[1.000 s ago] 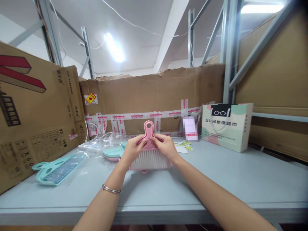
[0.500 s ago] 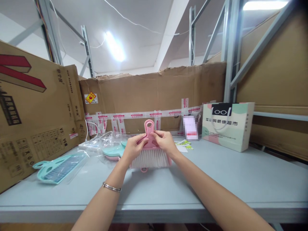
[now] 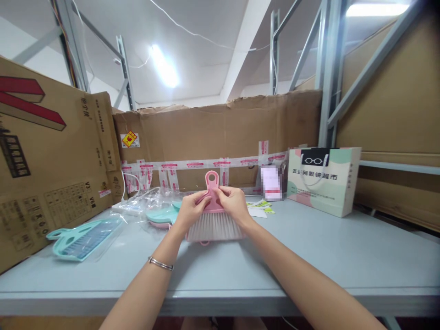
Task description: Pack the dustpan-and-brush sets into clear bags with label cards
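Both hands grip a pink hand brush [image 3: 212,205] upright over the table, its looped handle up and its white bristles pointing down. My left hand [image 3: 192,209] pinches the left side where the handle widens. On the other side, my right hand [image 3: 233,201] is closed with its thumb on the front of the handle. Behind the bristles shows a pink rim with a small loop below, seemingly a dustpan [image 3: 205,243], mostly hidden. Left of my left hand lies a turquoise dustpan [image 3: 161,214] over a pink piece, partly in clear plastic.
A turquoise dustpan and brush set [image 3: 82,239] lies at the left on the table [image 3: 137,279]. Clear plastic wrapping [image 3: 147,198] is behind it. Cardboard boxes [image 3: 192,133] wall the back and left. A paper bag [image 3: 321,183] stands right, near papers [image 3: 259,208].
My right hand has shifted slightly on the handle, and the brush has tilted or lowered a little, so less of the lower pink loop shows. Both hands keep their grip.
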### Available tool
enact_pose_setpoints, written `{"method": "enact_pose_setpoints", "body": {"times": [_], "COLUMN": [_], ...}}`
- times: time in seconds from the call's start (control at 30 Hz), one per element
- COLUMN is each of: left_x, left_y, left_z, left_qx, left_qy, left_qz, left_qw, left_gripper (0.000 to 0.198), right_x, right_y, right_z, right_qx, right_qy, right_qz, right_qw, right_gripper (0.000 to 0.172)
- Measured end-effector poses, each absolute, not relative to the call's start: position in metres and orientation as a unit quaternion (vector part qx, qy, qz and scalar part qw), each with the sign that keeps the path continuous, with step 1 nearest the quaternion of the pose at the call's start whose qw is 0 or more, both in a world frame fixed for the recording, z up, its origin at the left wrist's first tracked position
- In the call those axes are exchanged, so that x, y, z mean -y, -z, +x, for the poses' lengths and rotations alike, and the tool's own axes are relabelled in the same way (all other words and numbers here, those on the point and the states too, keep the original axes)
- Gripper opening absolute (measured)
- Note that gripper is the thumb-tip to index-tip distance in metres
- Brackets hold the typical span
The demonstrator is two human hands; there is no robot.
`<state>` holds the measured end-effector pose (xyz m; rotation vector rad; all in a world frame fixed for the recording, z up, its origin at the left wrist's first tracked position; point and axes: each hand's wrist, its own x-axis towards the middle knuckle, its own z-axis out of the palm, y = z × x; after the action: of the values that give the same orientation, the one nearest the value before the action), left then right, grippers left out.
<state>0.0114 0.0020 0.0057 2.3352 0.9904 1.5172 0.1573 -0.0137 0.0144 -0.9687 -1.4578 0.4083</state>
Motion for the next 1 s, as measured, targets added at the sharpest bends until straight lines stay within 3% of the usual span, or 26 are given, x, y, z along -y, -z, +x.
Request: {"method": "enact_pose_setpoints", "body": {"times": [0.13,0.23,0.47,0.6,0.77,1.0], "left_x": [-0.002,-0.002,-0.007,-0.01,-0.003,-0.01], "left_y": [-0.005,-0.005,-0.002,-0.001,-0.01,-0.006], "left_z": [0.012,0.012,0.003,0.0,-0.002,-0.006], "left_qx": [-0.33,-0.334,-0.365,-0.395,-0.393,-0.39], "left_qy": [-0.517,-0.525,-0.561,-0.551,-0.487,-0.492], "left_qz": [0.783,0.776,0.732,0.726,0.758,0.758], "left_qw": [0.101,0.102,0.128,0.115,0.184,0.177], "left_gripper": [0.027,0.026,0.029,0.032,0.034,0.028], "right_x": [0.014,0.011,-0.001,-0.003,-0.006,0.0], "right_y": [-0.017,-0.016,-0.001,0.009,0.014,0.008], "right_z": [0.157,0.16,0.174,0.168,0.168,0.176], "right_qx": [0.624,0.62,0.706,0.686,0.664,0.723], "right_qy": [-0.305,-0.325,-0.269,-0.27,-0.241,-0.18], "right_qz": [-0.374,-0.355,-0.372,-0.38,-0.411,-0.406], "right_qw": [0.615,0.62,0.539,0.559,0.577,0.53], "right_gripper": [0.039,0.04,0.037,0.037,0.036,0.03]}}
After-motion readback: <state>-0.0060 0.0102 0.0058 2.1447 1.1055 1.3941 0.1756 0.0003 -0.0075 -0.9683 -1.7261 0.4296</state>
